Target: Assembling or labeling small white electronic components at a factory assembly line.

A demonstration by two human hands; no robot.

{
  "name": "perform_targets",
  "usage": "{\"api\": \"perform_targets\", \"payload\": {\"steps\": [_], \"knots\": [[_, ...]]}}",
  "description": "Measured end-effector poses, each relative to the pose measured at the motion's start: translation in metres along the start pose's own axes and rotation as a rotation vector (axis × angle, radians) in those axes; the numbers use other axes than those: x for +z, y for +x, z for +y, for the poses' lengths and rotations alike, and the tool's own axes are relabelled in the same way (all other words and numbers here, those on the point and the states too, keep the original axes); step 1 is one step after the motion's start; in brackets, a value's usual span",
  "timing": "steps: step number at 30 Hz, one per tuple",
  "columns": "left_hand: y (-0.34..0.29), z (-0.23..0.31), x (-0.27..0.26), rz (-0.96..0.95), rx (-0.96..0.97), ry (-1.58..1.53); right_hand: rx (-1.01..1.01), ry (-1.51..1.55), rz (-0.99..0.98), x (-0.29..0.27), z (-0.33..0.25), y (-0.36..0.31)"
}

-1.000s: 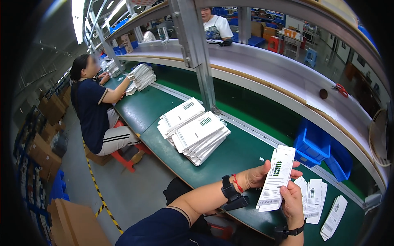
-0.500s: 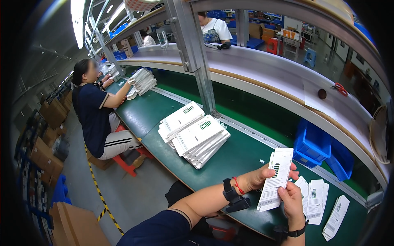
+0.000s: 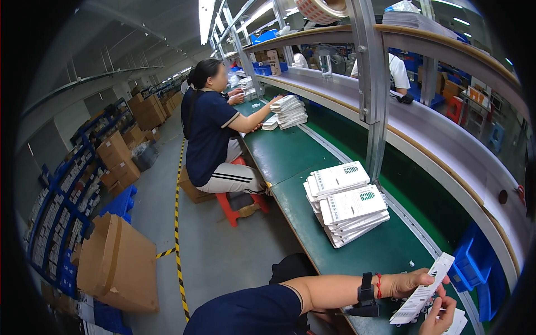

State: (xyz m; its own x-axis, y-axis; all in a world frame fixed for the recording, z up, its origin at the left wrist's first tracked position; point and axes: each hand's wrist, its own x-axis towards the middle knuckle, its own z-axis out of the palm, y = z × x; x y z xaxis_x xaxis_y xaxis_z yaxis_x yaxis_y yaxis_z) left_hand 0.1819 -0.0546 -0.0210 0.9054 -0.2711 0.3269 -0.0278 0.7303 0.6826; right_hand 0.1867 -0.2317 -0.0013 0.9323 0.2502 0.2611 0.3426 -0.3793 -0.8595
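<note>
My left hand (image 3: 414, 283) is closed around a narrow flat white carton (image 3: 427, 290) with printing and a dark green pattern, its thumb on the front face. The carton is tilted, upper end toward the right. Close to its lower right edge is my right hand (image 3: 439, 317), fingers bent and apart, with nothing visible in them. More white cartons (image 3: 456, 324) lie on the green table partly behind that hand. A stack of similar flat white cartons (image 3: 353, 206) sits farther left on the table, in two overlapping piles.
Blue plastic bins (image 3: 473, 259) stand beyond my hands. A metal post (image 3: 369, 84) and a long shelf (image 3: 430, 131) border the far side of the green table (image 3: 279, 162). To the left a co-worker (image 3: 209, 128) sits with white cartons (image 3: 289, 111). A cardboard box (image 3: 120, 262) stands on the floor.
My view has turned left, so the table and stack appear farther right. The carton in my left hand is turned more edge-on. My right thumb has come off its face.
</note>
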Motion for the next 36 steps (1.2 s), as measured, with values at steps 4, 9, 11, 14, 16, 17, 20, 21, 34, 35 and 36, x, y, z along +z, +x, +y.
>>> {"api": "perform_targets", "payload": {"steps": [4, 9, 11, 14, 16, 17, 20, 21, 34, 35, 36], "knots": [[-0.005, -0.022, -0.007, 0.032, -0.254, -0.133, -0.492, -0.305, 0.091, -0.005, -0.028, 0.008], [0.001, -0.040, -0.004, -0.017, -0.297, -0.066, -0.583, -0.294, 0.012, -0.004, -0.031, 0.005], [-0.001, -0.036, -0.002, 0.019, -0.281, -0.065, -0.549, -0.330, -0.033, -0.005, -0.031, 0.005], [-0.002, -0.033, -0.005, 0.023, -0.343, -0.011, -0.585, -0.317, -0.041, -0.007, -0.031, 0.006], [-0.001, -0.033, -0.004, 0.002, -0.334, 0.032, -0.593, -0.293, -0.033, -0.008, -0.028, 0.006], [-0.001, -0.033, -0.004, 0.000, -0.335, 0.035, -0.566, -0.254, -0.019, -0.009, -0.025, 0.007], [-0.005, -0.031, -0.004, 0.001, -0.344, 0.077, -0.528, -0.197, -0.001, -0.009, -0.022, 0.006], [-0.006, -0.029, 0.000, -0.003, -0.328, 0.069, -0.518, -0.182, 0.001, -0.009, -0.021, 0.006], [-0.007, 0.015, -0.005, 0.026, -0.106, -0.122, 0.071, 0.237, -0.456, 0.004, 0.013, 0.007], [-0.008, 0.011, -0.003, 0.017, -0.103, -0.109, 0.081, 0.245, -0.438, 0.003, 0.011, 0.007], [-0.008, 0.008, -0.001, 0.009, -0.101, -0.096, 0.042, 0.140, -0.512, 0.001, 0.012, 0.007]]}}
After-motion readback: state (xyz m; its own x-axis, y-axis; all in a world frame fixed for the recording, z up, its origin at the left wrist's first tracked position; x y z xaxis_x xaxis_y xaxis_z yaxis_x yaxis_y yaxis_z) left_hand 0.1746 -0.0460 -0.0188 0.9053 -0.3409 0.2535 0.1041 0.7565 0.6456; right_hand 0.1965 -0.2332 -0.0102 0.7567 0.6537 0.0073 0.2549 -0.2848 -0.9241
